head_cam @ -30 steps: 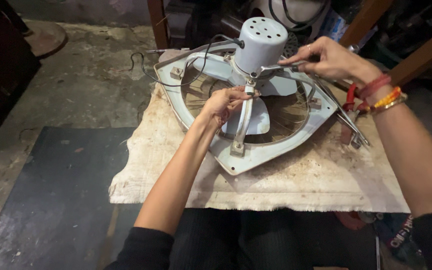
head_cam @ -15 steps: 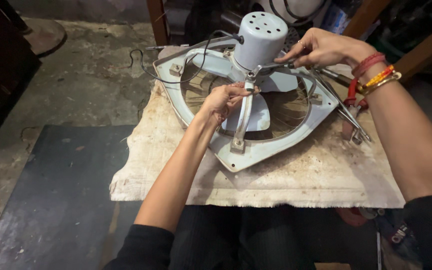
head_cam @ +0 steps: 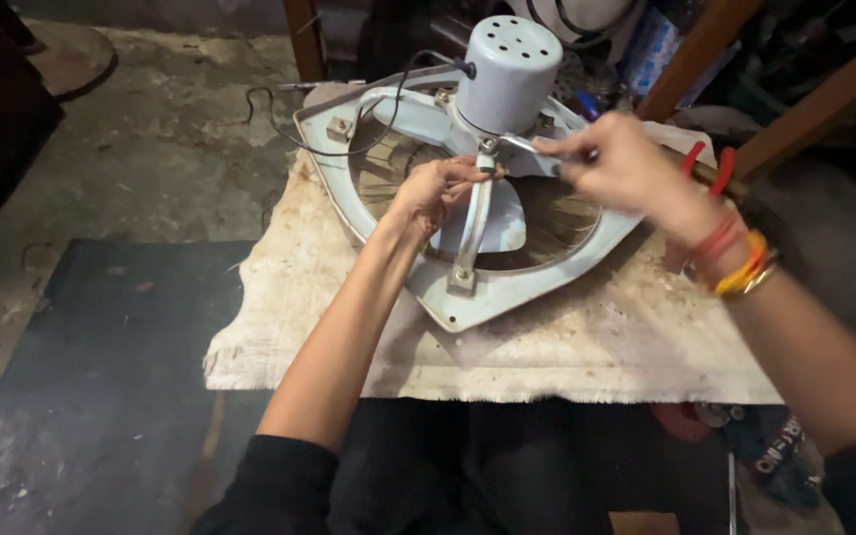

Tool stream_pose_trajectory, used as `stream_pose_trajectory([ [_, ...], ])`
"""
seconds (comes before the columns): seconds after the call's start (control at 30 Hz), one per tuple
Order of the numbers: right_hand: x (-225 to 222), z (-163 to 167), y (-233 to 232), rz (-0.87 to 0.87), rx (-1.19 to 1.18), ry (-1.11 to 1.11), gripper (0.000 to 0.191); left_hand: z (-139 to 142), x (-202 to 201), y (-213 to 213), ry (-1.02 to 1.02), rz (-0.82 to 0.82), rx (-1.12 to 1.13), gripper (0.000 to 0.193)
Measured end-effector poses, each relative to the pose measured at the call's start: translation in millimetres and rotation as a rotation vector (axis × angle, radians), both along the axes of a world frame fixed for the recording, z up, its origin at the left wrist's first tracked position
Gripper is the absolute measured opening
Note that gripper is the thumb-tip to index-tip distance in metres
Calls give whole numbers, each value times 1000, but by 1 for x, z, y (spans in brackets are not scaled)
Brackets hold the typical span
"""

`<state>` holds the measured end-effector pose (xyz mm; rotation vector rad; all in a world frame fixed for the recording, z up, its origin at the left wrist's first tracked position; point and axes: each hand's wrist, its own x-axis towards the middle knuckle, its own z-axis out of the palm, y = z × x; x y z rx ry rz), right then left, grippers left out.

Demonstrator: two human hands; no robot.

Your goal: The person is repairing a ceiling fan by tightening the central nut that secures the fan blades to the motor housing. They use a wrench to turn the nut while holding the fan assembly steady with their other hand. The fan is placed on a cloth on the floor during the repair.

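An exhaust fan frame (head_cam: 468, 297) lies on a cloth-covered surface (head_cam: 587, 347). At twelve o'clock, the motor housing (head_cam: 509, 74). The left hand (head_cam: 438, 193) pinches a support bracket (head_cam: 475, 233); the right hand (head_cam: 621, 168) grips a metal tool (head_cam: 522, 145), best kept square on the fastener.

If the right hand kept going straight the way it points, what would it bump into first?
Probably the left hand: the right hand points leftward at the bracket below the motor housing, though depth is unclear.
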<state>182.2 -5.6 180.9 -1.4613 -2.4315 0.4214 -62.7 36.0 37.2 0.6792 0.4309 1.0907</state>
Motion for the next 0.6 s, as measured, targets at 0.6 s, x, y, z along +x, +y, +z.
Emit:
stream_pose_trajectory([
  [0.6, -48, 25, -81, -86, 307, -30, 47, 1, 4, -9, 2, 74, -12, 37],
])
